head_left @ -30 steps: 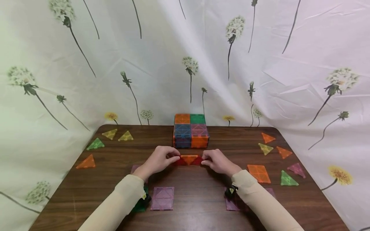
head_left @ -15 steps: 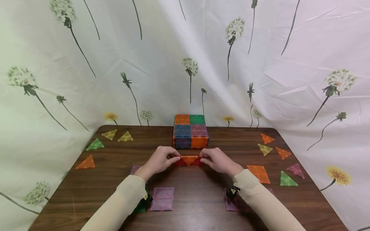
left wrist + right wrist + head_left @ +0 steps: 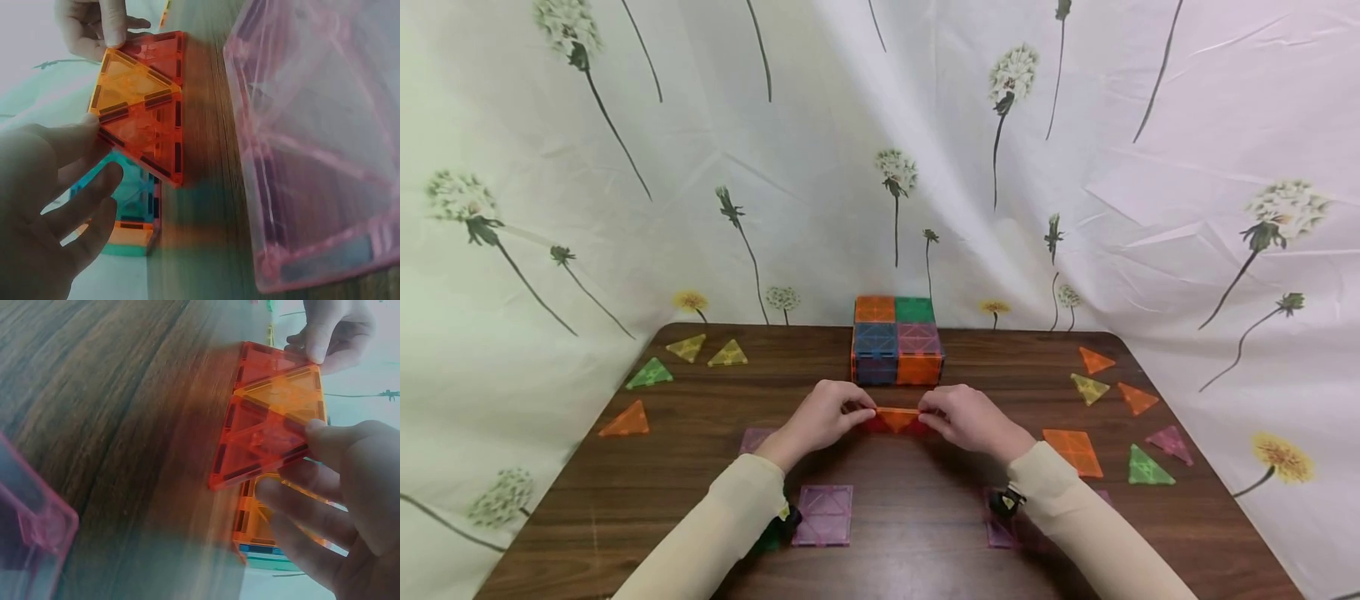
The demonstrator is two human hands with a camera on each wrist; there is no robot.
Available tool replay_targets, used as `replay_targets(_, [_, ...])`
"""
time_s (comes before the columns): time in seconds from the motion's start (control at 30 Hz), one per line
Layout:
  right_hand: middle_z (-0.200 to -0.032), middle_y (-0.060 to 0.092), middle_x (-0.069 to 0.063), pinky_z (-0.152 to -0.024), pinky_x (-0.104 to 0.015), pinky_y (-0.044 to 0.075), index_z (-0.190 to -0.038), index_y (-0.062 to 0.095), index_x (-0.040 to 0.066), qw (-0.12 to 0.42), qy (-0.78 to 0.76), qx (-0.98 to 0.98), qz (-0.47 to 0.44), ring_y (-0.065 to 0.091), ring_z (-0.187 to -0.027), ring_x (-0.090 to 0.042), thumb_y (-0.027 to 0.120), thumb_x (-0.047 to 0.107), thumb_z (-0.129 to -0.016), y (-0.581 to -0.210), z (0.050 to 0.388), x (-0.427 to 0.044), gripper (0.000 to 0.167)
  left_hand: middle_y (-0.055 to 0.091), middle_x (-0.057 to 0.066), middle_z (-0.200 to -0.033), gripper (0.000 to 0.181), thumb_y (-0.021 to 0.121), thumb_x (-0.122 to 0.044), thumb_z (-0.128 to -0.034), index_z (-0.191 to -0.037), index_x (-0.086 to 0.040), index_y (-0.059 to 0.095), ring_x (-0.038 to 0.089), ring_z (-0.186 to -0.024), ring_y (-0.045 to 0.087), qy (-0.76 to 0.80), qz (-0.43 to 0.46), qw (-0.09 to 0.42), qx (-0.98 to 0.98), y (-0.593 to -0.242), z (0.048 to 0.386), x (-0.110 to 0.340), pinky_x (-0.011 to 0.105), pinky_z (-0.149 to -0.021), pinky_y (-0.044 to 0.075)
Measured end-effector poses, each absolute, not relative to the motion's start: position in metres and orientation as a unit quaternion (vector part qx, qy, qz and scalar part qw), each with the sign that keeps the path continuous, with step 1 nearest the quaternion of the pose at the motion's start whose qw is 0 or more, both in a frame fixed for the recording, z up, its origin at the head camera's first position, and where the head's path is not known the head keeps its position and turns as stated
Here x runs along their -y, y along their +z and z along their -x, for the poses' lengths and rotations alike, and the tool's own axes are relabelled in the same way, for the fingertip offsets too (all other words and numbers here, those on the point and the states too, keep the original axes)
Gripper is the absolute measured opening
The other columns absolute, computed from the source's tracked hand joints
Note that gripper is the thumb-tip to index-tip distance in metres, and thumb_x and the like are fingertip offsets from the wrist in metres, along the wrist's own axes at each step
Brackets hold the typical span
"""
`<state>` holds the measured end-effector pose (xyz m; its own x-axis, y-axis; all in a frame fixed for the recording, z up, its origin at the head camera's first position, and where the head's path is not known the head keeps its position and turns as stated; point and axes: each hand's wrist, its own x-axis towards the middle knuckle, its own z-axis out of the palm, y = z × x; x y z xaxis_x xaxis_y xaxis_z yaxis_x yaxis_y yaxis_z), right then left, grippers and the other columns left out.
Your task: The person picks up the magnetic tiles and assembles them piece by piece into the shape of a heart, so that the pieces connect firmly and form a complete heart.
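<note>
An upright strip of magnetic tiles stands with its long edge down at the tabletop, in front of the tile box (image 3: pixel 898 343). It joins an orange triangle tile (image 3: pixel 897 419) with a red triangle tile (image 3: pixel 140 134) on the left and another red triangle tile (image 3: pixel 262 440) on the right. My left hand (image 3: pixel 820 419) pinches the strip's upper left corner between thumb and finger. At the upper right corner, my right hand (image 3: pixel 972 419) pinches it likewise. Both wrist views show the remaining fingers spread loosely behind the strip. The box has orange, green, blue and purple square faces.
Yellow, green and orange triangles lie at the left, including an orange one (image 3: pixel 627 419). More triangles and an orange square (image 3: pixel 1072 452) lie at the right. Nearer me are a purple square (image 3: pixel 823 515) and other tiles partly under my forearms. A flowered cloth (image 3: pixel 775 167) hangs behind.
My right fingertips have slid inward to the orange triangle's corner, so my hands are closer together. The left hand and the strip have shifted very slightly right.
</note>
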<state>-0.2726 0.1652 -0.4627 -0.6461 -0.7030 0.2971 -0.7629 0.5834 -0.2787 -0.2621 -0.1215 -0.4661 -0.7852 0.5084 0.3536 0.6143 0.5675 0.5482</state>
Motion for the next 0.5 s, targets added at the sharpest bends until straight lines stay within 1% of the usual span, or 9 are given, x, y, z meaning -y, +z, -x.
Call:
replay_targets(0.13, [-0.085,0.068,0.008,-0.071,-0.025,0.057,-0.095,0.074,0.015,0.081,0.186,0.881,-0.428,0.059,-0.073,-0.005,0.076,0.018,-0.098,-0.461,0.271,-0.166,0.005,0.075,-0.006,-0.087,0.005,0.080,-0.016,-0.0949,-0.096,-0.012,0.082,0.006,-0.079,0.067,-0.338,0.324,0.076,0.880,-0.466,0.260,0.119,0.031,-0.073,0.059])
replay_targets(0.23, [-0.086,0.068,0.007,-0.071,-0.024,0.056,-0.096,0.074,0.013,0.086,0.195,0.873,-0.439,0.059,-0.073,-0.005,0.075,0.015,-0.098,-0.462,0.271,-0.169,0.003,0.075,-0.007,-0.088,0.005,0.079,-0.019,-0.0963,-0.096,-0.015,0.081,0.004,-0.079,0.066,-0.340,0.328,0.083,0.878,-0.466,0.258,0.120,0.032,-0.073,0.060])
replay_targets(0.3, [-0.088,0.070,0.006,-0.072,-0.025,0.057,-0.098,0.075,0.011,0.093,0.207,0.868,-0.442,0.060,-0.075,-0.006,0.076,0.012,-0.097,-0.462,0.269,-0.174,0.001,0.075,-0.008,-0.088,0.006,0.078,-0.021,-0.0973,-0.096,-0.016,0.081,0.003,-0.079,0.066,-0.346,0.328,0.094,0.874,-0.466,0.257,0.122,0.032,-0.073,0.060])
replay_targets(0.4, [-0.091,0.071,0.004,-0.072,-0.026,0.058,-0.100,0.076,0.010,0.113,0.228,0.862,-0.438,0.061,-0.077,-0.006,0.077,0.009,-0.096,-0.459,0.266,-0.183,0.005,0.075,-0.007,-0.089,0.005,0.078,-0.020,-0.0975,-0.097,-0.015,0.081,0.004,-0.078,0.066,-0.361,0.326,0.123,0.865,-0.467,0.256,0.130,0.033,-0.071,0.061])
replay_targets(0.5, [-0.091,0.072,0.003,-0.068,-0.027,0.058,-0.100,0.076,0.010,0.142,0.259,0.857,-0.422,0.061,-0.076,-0.006,0.076,0.006,-0.096,-0.452,0.263,-0.194,0.007,0.075,-0.005,-0.089,0.005,0.078,-0.017,-0.0972,-0.096,-0.014,0.081,0.005,-0.077,0.066,-0.375,0.310,0.147,0.861,-0.468,0.255,0.144,0.038,-0.070,0.062])
